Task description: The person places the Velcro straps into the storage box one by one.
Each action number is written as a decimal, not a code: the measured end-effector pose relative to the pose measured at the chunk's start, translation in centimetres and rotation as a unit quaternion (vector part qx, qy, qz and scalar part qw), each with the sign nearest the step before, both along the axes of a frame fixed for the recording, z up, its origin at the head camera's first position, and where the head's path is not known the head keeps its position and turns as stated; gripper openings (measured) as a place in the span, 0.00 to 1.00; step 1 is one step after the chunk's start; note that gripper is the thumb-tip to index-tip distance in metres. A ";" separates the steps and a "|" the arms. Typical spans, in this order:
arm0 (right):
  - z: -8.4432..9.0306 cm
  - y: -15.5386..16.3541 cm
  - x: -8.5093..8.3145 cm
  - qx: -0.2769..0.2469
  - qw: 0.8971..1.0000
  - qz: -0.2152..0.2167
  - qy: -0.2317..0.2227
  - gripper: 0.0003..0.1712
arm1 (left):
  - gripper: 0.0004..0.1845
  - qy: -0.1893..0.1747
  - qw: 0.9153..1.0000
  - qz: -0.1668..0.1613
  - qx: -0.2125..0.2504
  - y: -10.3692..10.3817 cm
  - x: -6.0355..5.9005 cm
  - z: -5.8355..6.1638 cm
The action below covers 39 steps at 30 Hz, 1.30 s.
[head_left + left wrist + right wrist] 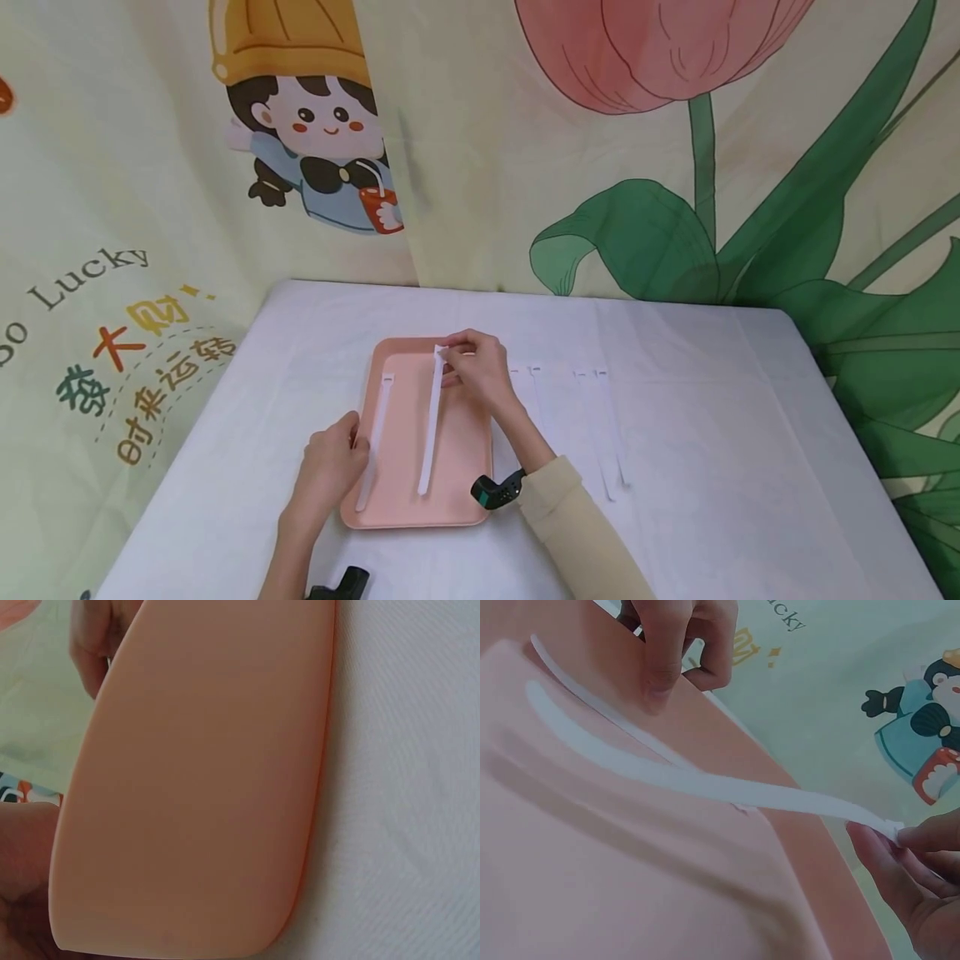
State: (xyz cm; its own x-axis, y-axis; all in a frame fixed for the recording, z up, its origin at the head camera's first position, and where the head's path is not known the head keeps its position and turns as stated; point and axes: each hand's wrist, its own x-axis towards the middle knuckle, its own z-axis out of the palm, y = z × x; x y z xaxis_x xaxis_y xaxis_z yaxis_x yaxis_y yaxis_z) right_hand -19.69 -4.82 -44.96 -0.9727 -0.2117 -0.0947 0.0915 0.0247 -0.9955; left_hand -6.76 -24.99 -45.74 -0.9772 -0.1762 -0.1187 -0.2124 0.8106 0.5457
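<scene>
A pink tray (461, 475) lies on the white-covered table. My right hand (480, 371) pinches one end of a white cable tie (431, 425) between thumb and fingers at the tray's far side. The tie slants toward me, and in the right wrist view it bows above the tray floor with a shadow beneath. Another white cable tie (377, 442) lies along the tray's left side. My left hand (330, 462) grips the tray's left rim, its thumb over the edge in the right wrist view. The tray's outer wall (195, 780) fills much of the left wrist view.
Several pale ties, including one tie (611, 425), lie on the table right of the tray. A patterned cloth (465, 167) hangs behind the table (720, 467). A black wrist camera (495, 492) sits on my right wrist, over the tray's near right corner.
</scene>
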 end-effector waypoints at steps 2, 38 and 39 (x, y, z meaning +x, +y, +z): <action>-0.1 -0.3 -0.1 0.002 1.000 0.001 -0.005 0.09 | 0.07 -0.004 1.000 0.002 0.002 0.0 0.0 0.0; -3.7 -4.6 -0.7 0.057 0.998 0.024 -0.002 0.08 | 0.07 0.013 1.000 0.016 -0.002 0.1 0.3 0.1; -3.9 -4.7 -0.6 0.050 0.998 0.025 -0.008 0.08 | 0.07 0.013 1.000 0.017 -0.003 0.1 0.3 0.1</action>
State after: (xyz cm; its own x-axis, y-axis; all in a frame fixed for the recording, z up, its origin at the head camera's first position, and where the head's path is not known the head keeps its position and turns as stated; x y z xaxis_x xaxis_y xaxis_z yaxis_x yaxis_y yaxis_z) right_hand -20.33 -9.52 -48.83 -0.9592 -0.2491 -0.1336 0.1038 0.1292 -0.9862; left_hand -6.45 -24.85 -45.63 -0.9733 -0.2098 -0.0931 -0.2261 0.8062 0.5468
